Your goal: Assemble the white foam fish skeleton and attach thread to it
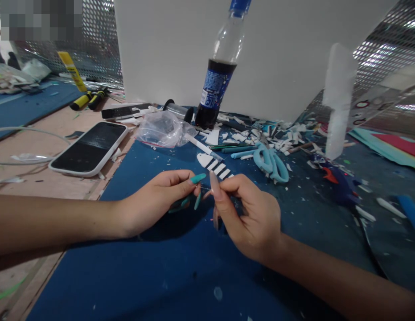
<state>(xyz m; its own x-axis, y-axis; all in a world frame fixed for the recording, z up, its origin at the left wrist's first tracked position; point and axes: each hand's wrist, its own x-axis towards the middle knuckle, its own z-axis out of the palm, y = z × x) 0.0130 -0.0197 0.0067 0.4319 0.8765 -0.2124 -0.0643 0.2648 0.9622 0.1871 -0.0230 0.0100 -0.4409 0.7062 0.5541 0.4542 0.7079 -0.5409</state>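
Observation:
My left hand and my right hand meet over the blue mat, each closed in a pinch. A thin, pale strand, like thread or fine wire, runs between the fingertips; its ends are hidden by fingers and long nails. Just beyond the hands lies a flat white pointed piece, with short white strips lined up behind it. Part of that row is covered by my right hand. Light blue scissors rest farther right, clear of my fingers.
A dark-drink bottle stands behind, among white scraps. To the left are a phone and a plastic bag. A blue glue gun with its cord and an upright white foam piece are on the right.

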